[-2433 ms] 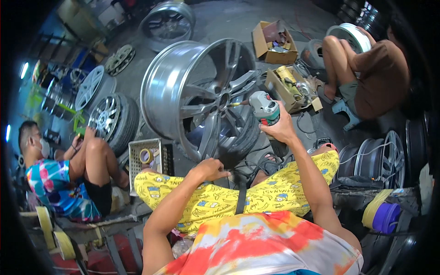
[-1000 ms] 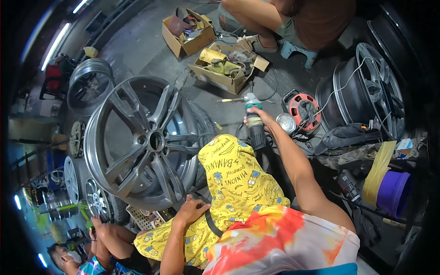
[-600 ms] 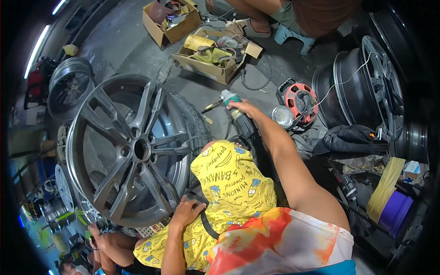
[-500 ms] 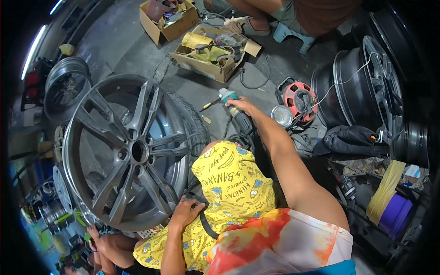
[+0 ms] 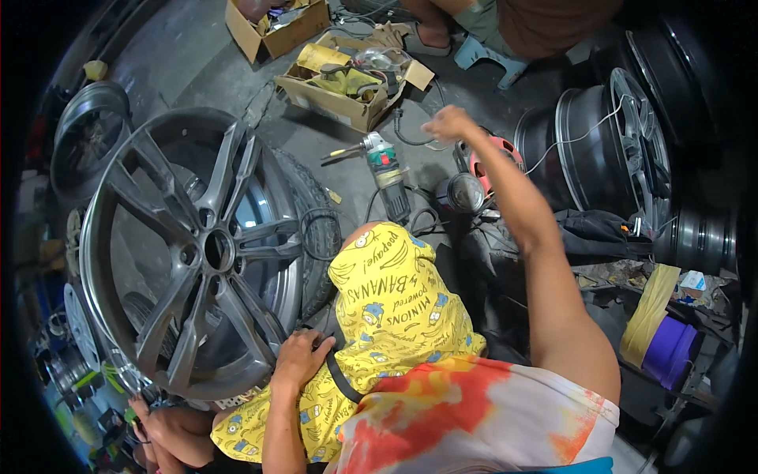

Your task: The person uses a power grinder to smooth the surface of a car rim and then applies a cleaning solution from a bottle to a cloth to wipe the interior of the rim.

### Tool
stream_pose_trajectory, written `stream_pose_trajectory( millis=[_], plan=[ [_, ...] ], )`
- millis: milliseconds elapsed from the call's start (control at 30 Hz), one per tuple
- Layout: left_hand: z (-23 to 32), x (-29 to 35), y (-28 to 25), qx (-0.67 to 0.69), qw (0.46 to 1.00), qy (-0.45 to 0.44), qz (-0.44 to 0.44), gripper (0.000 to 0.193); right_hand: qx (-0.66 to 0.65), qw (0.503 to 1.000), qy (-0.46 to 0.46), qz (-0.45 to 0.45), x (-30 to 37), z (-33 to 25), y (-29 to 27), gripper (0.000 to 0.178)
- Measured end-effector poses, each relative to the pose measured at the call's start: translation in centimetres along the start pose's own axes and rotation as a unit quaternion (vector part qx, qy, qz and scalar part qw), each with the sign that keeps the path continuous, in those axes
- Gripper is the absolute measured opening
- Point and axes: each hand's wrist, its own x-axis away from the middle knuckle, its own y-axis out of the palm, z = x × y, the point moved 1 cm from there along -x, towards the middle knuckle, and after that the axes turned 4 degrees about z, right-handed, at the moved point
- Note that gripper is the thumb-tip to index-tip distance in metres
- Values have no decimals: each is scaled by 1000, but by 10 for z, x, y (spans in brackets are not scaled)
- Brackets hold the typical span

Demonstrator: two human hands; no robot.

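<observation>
Head view: the five-spoke alloy wheel (image 5: 199,237) faces up at a tilt, with a tyre (image 5: 316,207) showing past its right edge. The green-and-grey angle grinder (image 5: 386,167) lies on the floor right of the wheel, beyond that tyre, its slim yellow-tipped bit (image 5: 341,153) pointing back toward the wheel. The left hand (image 5: 302,357) rests at the wheel's lower-right edge, fingers loosely bent; I cannot tell whether it bears on the metal. The right hand (image 5: 448,125) hangs farther right of the wheel than the grinder, fingers curled; whether they pinch anything is unclear.

The likeliest trouble is the black cable (image 5: 320,234) looped beside the wheel: a foot or tug catching it could drag the grinder. Uneven pressure from the left hand might rock the wheel, and an accidental start could make the unheld grinder jump.
</observation>
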Motion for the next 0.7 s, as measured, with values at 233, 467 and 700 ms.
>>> stream_pose_trajectory(
  millis=[233, 467, 700],
  plan=[
    [-3, 7, 7, -11, 1000, 9, 15, 39, 135, 969, 147, 146, 24, 136, -67, 54],
    [1, 12, 5, -30, 999, 7, 11, 40, -150, 934, 323, 18, 10, 224, -11, 60],
    [32, -7, -18, 36, 993, 91, 59, 27, 55, 975, 217, 13, 23, 216, -9, 47]
  ],
)
